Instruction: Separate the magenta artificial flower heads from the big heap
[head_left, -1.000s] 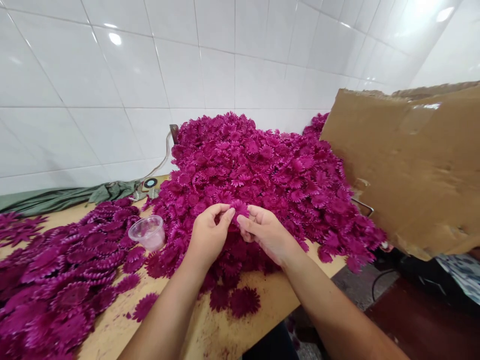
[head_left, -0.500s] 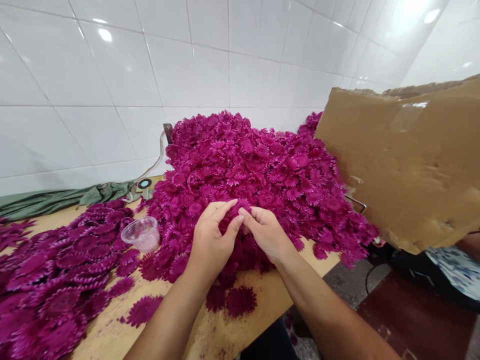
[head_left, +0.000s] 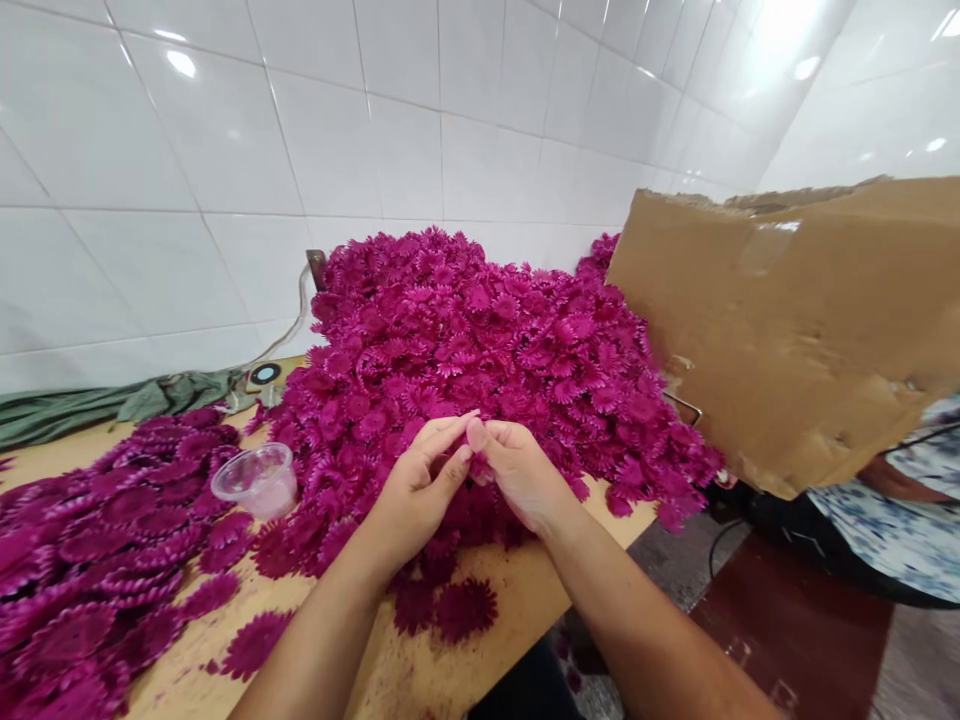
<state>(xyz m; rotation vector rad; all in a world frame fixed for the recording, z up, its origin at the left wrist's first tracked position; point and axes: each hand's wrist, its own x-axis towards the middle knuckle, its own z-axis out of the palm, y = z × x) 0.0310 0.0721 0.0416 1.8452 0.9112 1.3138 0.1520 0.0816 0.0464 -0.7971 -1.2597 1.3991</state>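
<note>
At the near foot of the heap, the left hand (head_left: 412,495) and right hand (head_left: 521,475) meet fingertip to fingertip. Both are pinched shut on one small fabric flower (head_left: 452,458), of which only a dark magenta sliver shows between the fingers. Below the wrists a few loose flowers (head_left: 465,608) lie flat on the bare tabletop (head_left: 525,590). To the left stands a clear plastic cup (head_left: 255,482), and beyond it a spread of flowers (head_left: 97,560) lies in overlapping rows. Behind the hands the big heap (head_left: 480,330) rises against the tiled wall. Judging by its bulk beside the laid-out rows, most of the flowers are not yet handled. A cardboard sheet (head_left: 787,320) leans at the right, with another person's patterned clothing (head_left: 900,520) below it.
</note>
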